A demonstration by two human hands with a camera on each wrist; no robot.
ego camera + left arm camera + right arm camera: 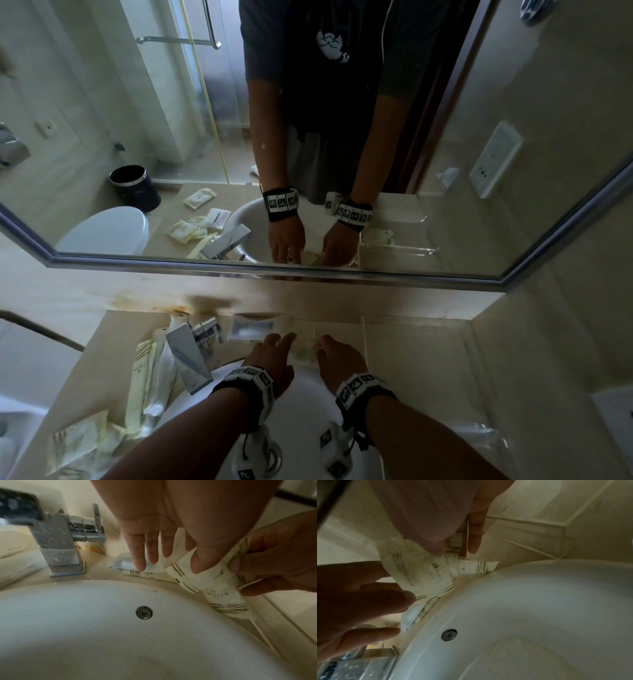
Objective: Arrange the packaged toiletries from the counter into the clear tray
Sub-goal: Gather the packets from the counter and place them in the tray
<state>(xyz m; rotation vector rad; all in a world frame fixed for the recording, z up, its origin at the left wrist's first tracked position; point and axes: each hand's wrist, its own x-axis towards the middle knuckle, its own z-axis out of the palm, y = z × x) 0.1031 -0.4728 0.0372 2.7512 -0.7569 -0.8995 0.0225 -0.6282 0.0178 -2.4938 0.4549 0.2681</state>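
A small bunch of cream packets with brown stripes (303, 353) lies on the counter just behind the sink rim. My right hand (323, 344) pinches their right end between thumb and fingers (474, 540), and the packets (423, 568) fan out below it. On the left, my left hand (284, 342) keeps its fingers (142, 550) straight, with its thumb resting on the top packet (211, 577). The clear tray (365, 339) stands on the counter right of my hands, its near wall a faint line. I cannot make out what it holds.
The white sink (308, 411) lies below my wrists, and the chrome faucet (191, 353) stands to the left. A plastic-wrapped item (253, 327) sits against the back wall. More cream packets (82, 442) and long sachets (144, 370) cover the left counter. A mirror hangs above.
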